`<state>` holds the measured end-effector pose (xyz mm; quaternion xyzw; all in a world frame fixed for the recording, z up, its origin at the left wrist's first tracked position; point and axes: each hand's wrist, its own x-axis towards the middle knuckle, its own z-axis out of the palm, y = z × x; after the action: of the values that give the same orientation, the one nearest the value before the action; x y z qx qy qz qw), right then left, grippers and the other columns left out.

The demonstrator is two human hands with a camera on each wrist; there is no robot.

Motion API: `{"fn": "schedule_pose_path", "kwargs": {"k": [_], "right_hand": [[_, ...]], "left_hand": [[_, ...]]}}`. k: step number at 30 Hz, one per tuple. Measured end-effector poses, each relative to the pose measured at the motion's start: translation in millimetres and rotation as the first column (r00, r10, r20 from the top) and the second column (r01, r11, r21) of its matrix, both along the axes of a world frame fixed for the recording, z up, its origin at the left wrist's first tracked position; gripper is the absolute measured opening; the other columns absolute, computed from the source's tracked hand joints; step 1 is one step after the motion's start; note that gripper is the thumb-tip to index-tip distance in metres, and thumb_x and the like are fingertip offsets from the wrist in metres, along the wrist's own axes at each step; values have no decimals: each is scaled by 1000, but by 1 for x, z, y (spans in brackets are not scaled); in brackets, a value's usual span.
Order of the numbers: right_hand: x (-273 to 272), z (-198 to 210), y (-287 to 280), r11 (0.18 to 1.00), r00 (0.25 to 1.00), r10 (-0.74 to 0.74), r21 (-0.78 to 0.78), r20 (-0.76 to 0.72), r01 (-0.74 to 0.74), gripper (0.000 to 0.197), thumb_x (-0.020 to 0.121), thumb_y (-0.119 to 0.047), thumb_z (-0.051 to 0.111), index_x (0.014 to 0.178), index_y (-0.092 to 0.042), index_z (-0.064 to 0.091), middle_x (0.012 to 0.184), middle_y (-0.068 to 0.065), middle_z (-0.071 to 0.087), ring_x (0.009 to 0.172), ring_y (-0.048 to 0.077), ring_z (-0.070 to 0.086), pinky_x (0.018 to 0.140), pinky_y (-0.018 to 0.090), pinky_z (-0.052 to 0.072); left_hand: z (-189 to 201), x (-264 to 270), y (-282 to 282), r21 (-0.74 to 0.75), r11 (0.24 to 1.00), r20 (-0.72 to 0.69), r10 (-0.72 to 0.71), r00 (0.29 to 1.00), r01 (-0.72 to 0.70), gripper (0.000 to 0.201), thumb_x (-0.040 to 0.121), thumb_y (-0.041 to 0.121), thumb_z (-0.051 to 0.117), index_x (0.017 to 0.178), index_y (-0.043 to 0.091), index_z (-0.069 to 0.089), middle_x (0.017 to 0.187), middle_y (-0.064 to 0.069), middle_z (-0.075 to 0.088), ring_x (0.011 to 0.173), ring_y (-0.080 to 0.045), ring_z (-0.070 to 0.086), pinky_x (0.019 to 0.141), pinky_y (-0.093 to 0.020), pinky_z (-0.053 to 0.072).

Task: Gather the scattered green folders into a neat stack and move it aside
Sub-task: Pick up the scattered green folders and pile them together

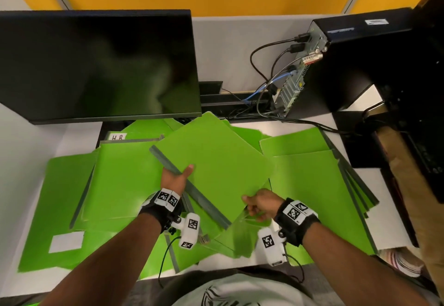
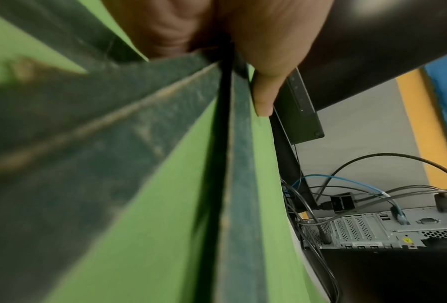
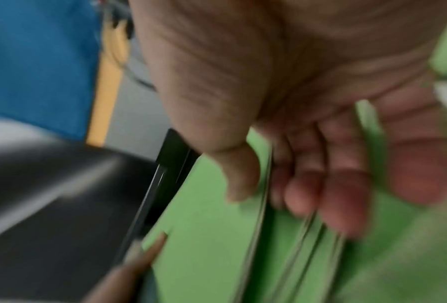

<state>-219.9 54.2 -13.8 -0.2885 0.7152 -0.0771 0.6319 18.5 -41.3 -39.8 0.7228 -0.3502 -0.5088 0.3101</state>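
Both hands hold one green folder point(image 1: 213, 161) raised and tilted above the other green folders point(image 1: 120, 185) scattered over the white desk point(image 1: 21, 151), in front of the dark monitor point(image 1: 96, 65).

The left hand point(image 1: 174, 178) grips the held folder along its dark spine strip point(image 1: 192, 191), at the edge that lies toward the person's left of the monitor's lower right corner. Its thumb point(image 1: 188, 169) lies flat on the green top face while the other fingers are tucked beneath, so the spine sits in the crook between thumb and fingers. In the left wrist view the thumb point(image 2: 265, 90) presses on the green cover just beside the dark strip, with the monitor's edge behind it.

The right hand point(image 1: 260, 203) pinches the folder's near corner, farthest from the monitor. In the right wrist view, which is blurred, the thumb point(image 3: 239, 174) lies on the top cover and the curled fingers point(image 3: 344, 201) lie below, with several thin green sheet edges running between and under them; how many covers they hold cannot be told.

Right of the monitor stands a black computer tower point(image 1: 348, 65) with cables point(image 1: 271, 65) plugged into its back panel.
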Motion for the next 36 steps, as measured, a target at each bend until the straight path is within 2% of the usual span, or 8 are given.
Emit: {"fn": "schedule_pose_path", "kwargs": {"k": [2, 4, 9, 16, 21, 27, 31, 36], "right_hand": [[-21, 4, -12, 902, 845, 420, 43, -331, -431, 51, 88, -58, 48, 75, -11, 64, 73, 6, 66, 61, 17, 58, 60, 25, 46], [-46, 5, -31, 860, 655, 397, 10, -642, -511, 59, 87, -60, 45, 111, -9, 61, 117, 14, 63, 98, 27, 61, 83, 34, 50], [-54, 0, -66, 848, 749, 325, -173, -577, -501, 86, 88, -56, 50, 153, -19, 7, 159, 12, 15, 144, 31, 23, 116, 44, 25], [-19, -21, -67, 838, 661, 389, -52, -642, -543, 66, 92, -50, 46, 141, -8, 34, 145, 21, 34, 133, 36, 37, 107, 44, 38], [-16, -23, -74, 924, 774, 230, -116, -589, -363, 77, 86, -53, 54, 146, -13, 26, 147, 16, 26, 134, 38, 34, 109, 45, 36], [-15, -30, -69, 947, 918, 141, -219, -371, -234, 78, 81, -53, 62, 145, -18, 34, 147, 13, 33, 132, 34, 42, 111, 40, 35], [-59, -18, -66, 920, 984, -49, -392, -170, -22, 48, 92, -11, 58, 138, -1, 46, 139, 17, 50, 127, 28, 49, 97, 13, 38], [-173, -21, -20, 973, 580, -150, -224, -800, -58, 66, 81, -30, 66, 141, -16, 40, 146, 16, 40, 134, 35, 39, 108, 43, 36]], "left_hand": [[-1, 3, -1, 1, 1000, 52, -25, 998, 25, 48, 75, 29, 77, 84, 6, 36, 61, -2, 35, 69, -21, 44, 45, -26, 32], [-2, 6, 0, 15, 999, 78, -32, 996, 31, 51, 75, 27, 78, 93, 7, 34, 64, -1, 35, 71, -22, 43, 47, -27, 34], [0, 7, -1, 61, 998, 56, -32, 998, 29, 53, 73, 27, 79, 103, 1, 43, 81, -9, 49, 81, -26, 51, 59, -30, 43], [12, 2, -1, 1, 1000, 1, 22, 1000, -22, 91, 80, 18, 74, 147, 12, 14, 135, -17, 44, 111, -33, 52, 86, -37, 43], [10, -1, 7, -93, 991, -27, -96, 995, 93, 112, 77, 13, 76, 151, 25, -8, 159, 0, 7, 143, -25, 23, 111, -42, 32], [10, 4, 3, -77, 996, 28, -51, 998, 53, 86, 78, 16, 75, 145, 15, 20, 138, -8, 45, 127, -29, 45, 101, -43, 42], [12, 12, -4, -30, 996, 201, -74, 977, 82, 56, 76, 23, 77, 113, 4, 40, 94, -7, 44, 84, -26, 44, 72, -39, 42], [9, 13, -10, 25, 999, 181, -40, 983, 36, 65, 80, 29, 73, 126, 0, 39, 94, -9, 46, 82, -27, 46, 72, -36, 38]]}}
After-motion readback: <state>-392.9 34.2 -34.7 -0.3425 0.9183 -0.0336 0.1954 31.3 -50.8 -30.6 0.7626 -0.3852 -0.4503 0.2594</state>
